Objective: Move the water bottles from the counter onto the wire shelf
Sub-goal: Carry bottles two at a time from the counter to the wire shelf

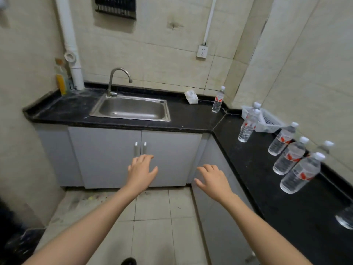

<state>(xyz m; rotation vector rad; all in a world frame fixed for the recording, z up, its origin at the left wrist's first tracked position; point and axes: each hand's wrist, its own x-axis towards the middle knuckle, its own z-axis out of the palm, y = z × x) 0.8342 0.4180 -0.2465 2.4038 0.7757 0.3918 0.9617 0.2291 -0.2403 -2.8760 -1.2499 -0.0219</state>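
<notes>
a: where do we stand? both hands empty?

b: yes. left hand [142, 170] and right hand [213, 179] both hang in front of the cabinet doors [133, 155], fingers spread, holding nothing. neither touches the worktop [254, 169].

a: bottles?

b: all on the worktop, all upright, long axis vertical, caps up. one lone bottle [218, 100] at the back near the inner corner, past the sink [131, 109]. the rest run along the right-hand leg: a pair [247, 127] just beside the white basket [267, 121], then a cluster of three [290, 159] toward the wall edge, one more [325, 147] behind them. something clear at the frame's right edge, can't tell if it's a bottle.

a: which hand do we lead with?

b: right. every bottle lies to the right and forward of it; the left would have to cross over. nearest target looks like the front bottle of the cluster [300, 174].

a: shelf?

b: a black wire rack [115, 6] shows high on the back wall; can't confirm it's the one we want.
</notes>
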